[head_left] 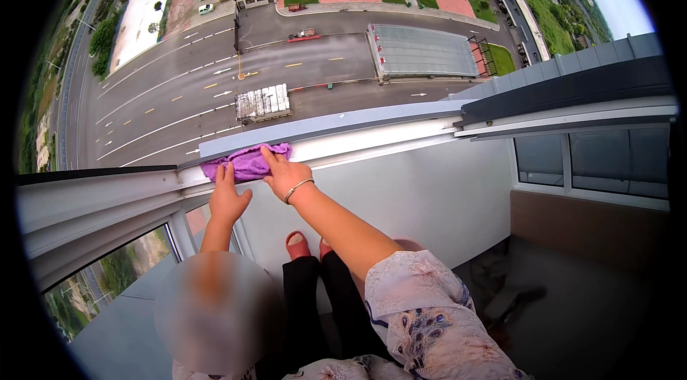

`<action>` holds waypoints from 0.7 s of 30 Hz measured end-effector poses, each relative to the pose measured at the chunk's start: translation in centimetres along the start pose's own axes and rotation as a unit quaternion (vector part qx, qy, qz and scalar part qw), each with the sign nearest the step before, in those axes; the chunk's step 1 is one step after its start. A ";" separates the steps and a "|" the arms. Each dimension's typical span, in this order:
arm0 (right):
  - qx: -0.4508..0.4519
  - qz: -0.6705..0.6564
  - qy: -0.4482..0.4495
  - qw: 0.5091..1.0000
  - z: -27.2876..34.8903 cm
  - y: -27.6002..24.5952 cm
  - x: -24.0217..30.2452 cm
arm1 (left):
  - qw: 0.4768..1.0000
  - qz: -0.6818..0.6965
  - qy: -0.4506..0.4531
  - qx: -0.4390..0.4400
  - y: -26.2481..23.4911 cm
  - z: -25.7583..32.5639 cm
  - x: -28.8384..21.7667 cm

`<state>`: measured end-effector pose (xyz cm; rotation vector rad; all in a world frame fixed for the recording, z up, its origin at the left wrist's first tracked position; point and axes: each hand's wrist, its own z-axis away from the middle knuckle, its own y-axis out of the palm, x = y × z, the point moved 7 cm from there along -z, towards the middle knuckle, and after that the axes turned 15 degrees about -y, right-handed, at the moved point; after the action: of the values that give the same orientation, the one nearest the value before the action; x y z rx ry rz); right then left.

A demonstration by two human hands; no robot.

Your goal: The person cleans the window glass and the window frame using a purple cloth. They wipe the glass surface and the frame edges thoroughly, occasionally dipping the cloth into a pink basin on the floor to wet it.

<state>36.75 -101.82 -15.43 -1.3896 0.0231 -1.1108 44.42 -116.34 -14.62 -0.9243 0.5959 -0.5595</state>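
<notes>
A bunched purple cloth (247, 164) lies along the white window sill track (372, 138), toward its left end. My right hand (285, 177) is on the right part of the cloth, its fingers over the fabric and gripping it. The fingertips of my left hand (227, 200) touch the cloth's lower left part, with the thumb spread away from it. A bracelet (298, 191) circles my right wrist. Some of the track under the cloth is hidden.
Beyond the sill's grey outer ledge (322, 124) is a drop to a road (172, 104) far below. White window frames (100, 201) flank the sill at left and right. A pale wall panel (401, 197) stands below it. My feet wear red slippers (297, 245).
</notes>
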 end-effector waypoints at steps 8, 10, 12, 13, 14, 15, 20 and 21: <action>-0.083 0.139 0.114 0.980 13.3 -11.7 -20.2 | 0.976 0.025 0.153 0.152 8.7 7.1 -22.6; -0.092 0.161 0.187 0.965 15.5 -14.0 -24.2 | 0.966 0.030 0.184 0.178 10.9 8.3 -27.1; -0.123 0.159 0.286 0.937 17.7 -16.0 -29.0 | 0.942 0.046 0.255 0.215 13.4 9.0 -30.4; -0.123 0.156 0.318 0.927 18.7 -17.1 -30.7 | 0.927 0.053 0.291 0.230 14.0 9.6 -32.0; -0.123 0.153 0.350 0.916 19.4 -17.8 -32.2 | 0.929 0.043 0.287 0.230 14.5 9.8 -33.1; -0.102 0.149 0.367 0.913 19.2 -17.7 -32.9 | 0.930 0.032 0.283 0.232 15.1 10.3 -34.0; -0.075 0.142 0.417 0.894 17.6 -17.2 -31.8 | 0.934 0.042 0.268 0.234 15.5 10.0 -35.0; -0.066 0.120 0.421 0.897 17.4 -17.5 -31.7 | 0.934 0.049 0.265 0.234 15.7 9.7 -35.1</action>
<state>19.96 -65.29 -15.56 -0.8885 0.8857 -1.4367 29.17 -79.71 -15.45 -0.2805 0.9366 -0.8249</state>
